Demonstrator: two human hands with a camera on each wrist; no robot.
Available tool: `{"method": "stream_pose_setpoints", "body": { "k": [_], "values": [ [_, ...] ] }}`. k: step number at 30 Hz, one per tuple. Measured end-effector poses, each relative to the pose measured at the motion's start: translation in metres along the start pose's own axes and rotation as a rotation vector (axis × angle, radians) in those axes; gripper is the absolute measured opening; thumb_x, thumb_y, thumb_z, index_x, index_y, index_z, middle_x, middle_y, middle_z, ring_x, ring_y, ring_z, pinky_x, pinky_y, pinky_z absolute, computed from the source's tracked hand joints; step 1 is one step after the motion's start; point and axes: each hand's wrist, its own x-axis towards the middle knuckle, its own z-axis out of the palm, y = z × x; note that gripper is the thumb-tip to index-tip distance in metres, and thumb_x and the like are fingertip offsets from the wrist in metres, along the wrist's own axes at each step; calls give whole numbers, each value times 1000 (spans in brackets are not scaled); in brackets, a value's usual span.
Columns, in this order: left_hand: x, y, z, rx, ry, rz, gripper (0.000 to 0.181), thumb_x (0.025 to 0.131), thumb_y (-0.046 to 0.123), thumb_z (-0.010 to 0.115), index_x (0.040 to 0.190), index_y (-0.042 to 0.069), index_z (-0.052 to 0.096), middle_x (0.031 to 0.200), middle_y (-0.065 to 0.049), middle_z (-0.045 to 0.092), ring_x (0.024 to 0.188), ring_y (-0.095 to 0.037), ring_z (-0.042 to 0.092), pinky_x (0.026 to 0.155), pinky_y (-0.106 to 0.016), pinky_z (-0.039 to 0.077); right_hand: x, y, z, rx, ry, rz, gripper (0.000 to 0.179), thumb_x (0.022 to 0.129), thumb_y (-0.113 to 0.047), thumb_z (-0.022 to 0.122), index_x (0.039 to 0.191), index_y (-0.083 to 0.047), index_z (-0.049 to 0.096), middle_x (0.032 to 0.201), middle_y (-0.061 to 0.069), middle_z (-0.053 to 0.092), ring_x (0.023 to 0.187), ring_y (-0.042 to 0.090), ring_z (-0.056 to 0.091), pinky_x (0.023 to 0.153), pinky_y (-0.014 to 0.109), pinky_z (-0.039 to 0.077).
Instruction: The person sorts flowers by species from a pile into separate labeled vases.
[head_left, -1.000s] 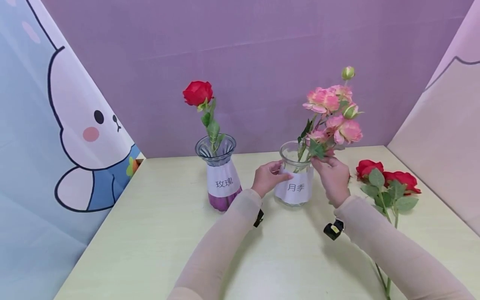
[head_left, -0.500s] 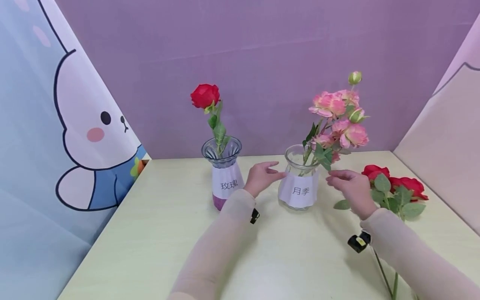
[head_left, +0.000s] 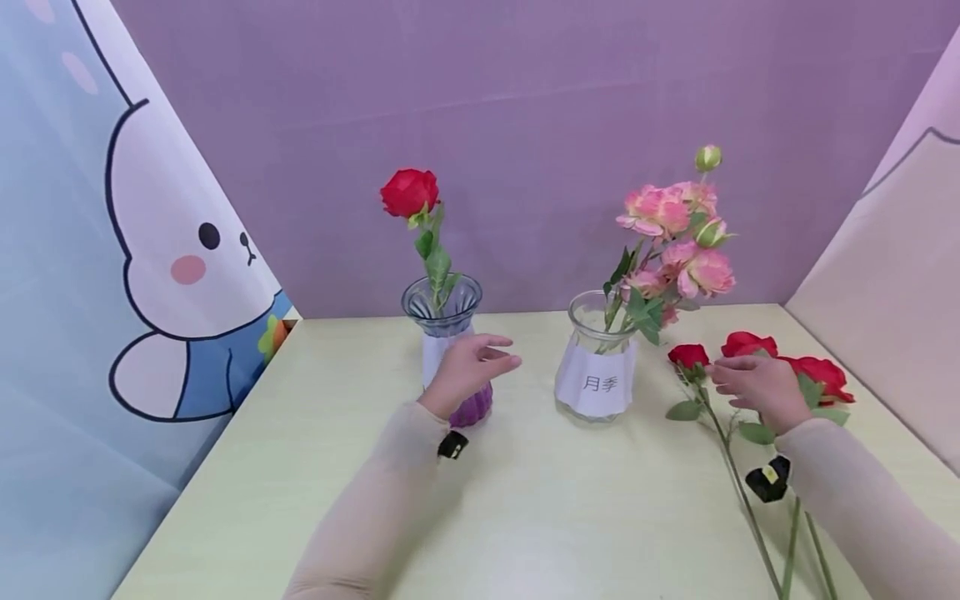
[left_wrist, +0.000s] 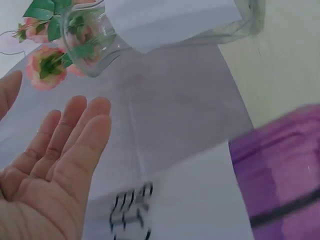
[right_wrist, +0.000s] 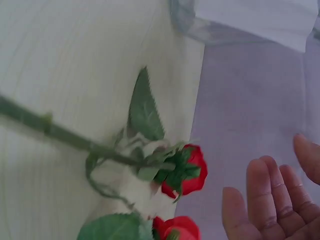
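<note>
Lying to the right of the clear vase (head_left: 596, 362), a loose red rose (head_left: 688, 357) has its bloom beside the right hand (head_left: 761, 387).

The bloom sits between the clear vase and the right hand's fingertips, making that hand the nearer one; its grip is empty, fingers extended, with a gap to the petals in the right wrist view. The stem's long axis runs away from the clear vase, toward the person and slanting rightward, so taking the stem would probably mean closing across it. Two more red roses (head_left: 821, 375) lie farther right of the clear vase, partly behind the right hand. Left of the clear vase, the left hand (head_left: 472, 371) hangs before the purple vase (head_left: 474, 407), its grip also empty, fingers loosely extended.
</note>
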Motion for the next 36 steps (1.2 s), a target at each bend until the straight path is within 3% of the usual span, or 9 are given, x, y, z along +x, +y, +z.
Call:
{"method": "stream_pose_setpoints", "body": {
  "k": [5, 8, 13, 18, 24, 32, 36],
  "values": [
    [-20, -8, -24, 36, 120, 32, 28, 83, 14, 74, 105, -3, 69, 92, -15, 71, 86, -27, 68, 76, -37, 56, 9, 15, 0, -29, -115, 100, 73, 91, -43, 63, 133, 15, 44, 115, 27, 62, 95, 31, 66, 78, 42, 57],
    [-27, -13, -41, 82, 174, 5, 25, 82, 15, 75, 100, -3, 71, 90, -14, 71, 84, -26, 67, 73, -35, 56, 13, 22, 0, -66, -172, 156, 69, 90, -38, 66, 131, 15, 46, 105, 23, 67, 88, 28, 67, 75, 41, 57],
    [-36, -23, -66, 83, 200, -78, 27, 85, 17, 73, 102, -3, 70, 90, -15, 71, 79, -23, 67, 69, -32, 56, 12, 29, -2, -98, -171, 179, 60, 90, -27, 67, 127, 17, 48, 89, 9, 70, 77, 20, 66, 67, 37, 56],
    [-41, -35, -80, 87, 239, -146, 30, 87, 20, 71, 107, -3, 69, 87, -17, 71, 74, -22, 68, 69, -33, 57, 12, 32, -2, -113, -149, 164, 53, 90, -19, 67, 122, 18, 51, 81, 3, 68, 72, 18, 64, 65, 34, 57],
    [-41, -47, -85, 164, 231, -109, 40, 88, 20, 69, 120, -3, 63, 110, -21, 67, 103, -34, 64, 88, -44, 53, 8, 31, -1, -146, -160, 128, 48, 88, -12, 66, 118, 21, 50, 79, 4, 66, 69, 17, 62, 63, 32, 56],
    [-34, -61, -79, 87, 208, -167, 59, 88, 21, 70, 138, -1, 47, 129, -26, 55, 113, -43, 57, 93, -48, 50, 7, 28, 3, -188, -193, 135, 47, 86, -11, 68, 115, 23, 52, 80, 5, 69, 69, 15, 63, 62, 32, 56],
    [-27, -66, -71, -6, 189, -187, 65, 88, 19, 70, 142, -1, 41, 135, -28, 50, 117, -44, 53, 96, -48, 47, 8, 29, 6, -201, -205, 137, 46, 86, -8, 67, 115, 24, 50, 82, 7, 69, 68, 15, 63, 62, 32, 57]
  ]
}}
